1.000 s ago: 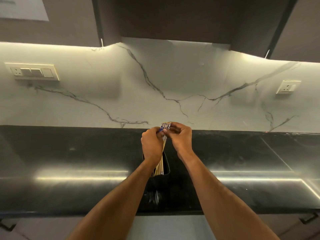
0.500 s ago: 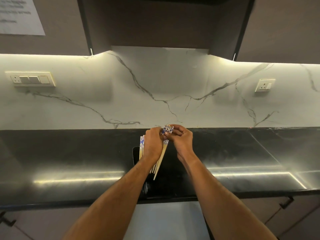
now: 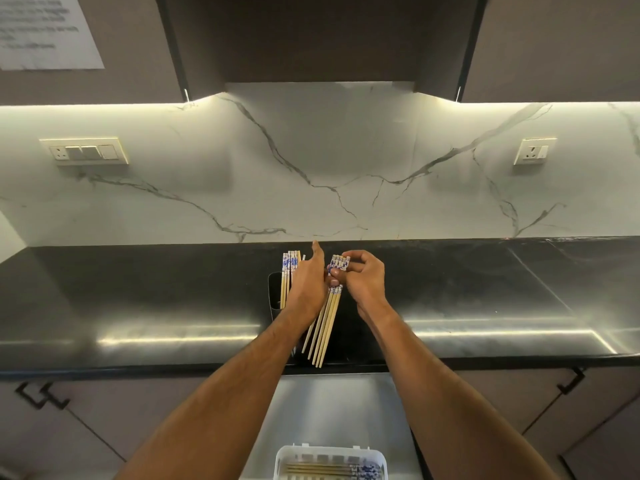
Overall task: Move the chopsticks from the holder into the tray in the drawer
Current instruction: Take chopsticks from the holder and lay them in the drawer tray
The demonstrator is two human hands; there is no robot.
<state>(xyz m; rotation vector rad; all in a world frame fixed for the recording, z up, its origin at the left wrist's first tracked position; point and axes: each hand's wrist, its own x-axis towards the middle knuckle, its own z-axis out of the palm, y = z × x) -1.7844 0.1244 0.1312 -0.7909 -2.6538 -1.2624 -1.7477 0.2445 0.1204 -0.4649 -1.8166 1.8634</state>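
Step in hand: pulling a batch of chopsticks out of the holder [image 3: 275, 296], the dark upright container on the black desk [image 3: 138, 306] right by the front edge. Both hands are up over it. Right hand [image 3: 365, 284] has its fingers curled, pinching the blue-and-white patterned tops of a small bunch of chopsticks [image 3: 327, 323]; the bare wooden tips hang down and fan out a bit twd the desk edge, already clear of the holder by the look of it. Left hand [image 3: 306, 289] has fingers mostly straight, index pointing at the marble backsplash [image 3: 311, 150], palm against that bunch; can't tell if the thumb is clamped round the sticks, since it's hidden behind the hand. A 2nd bunch, the remaining chopsticks [image 3: 289, 278], stands upright in the holder just left of the left hand, so the holder isn't emptied yet. Below, the drawer [image 3: 329, 403] is pulled open w/ a white tray [image 3: 287, 459] at the bottom of the view, a few chopsticks [image 3: 325, 471] already lying flat in it, patterned ends to the right. So task is partway, probably mid-run. Next move, as I judge it: square up the loose fan so no stick slips, carry the bunch down to the tray, turn it horizontal to match those already there, lay it in, then come back for the rest. Risk: splayed tips catching the tray wall or one dropping out.
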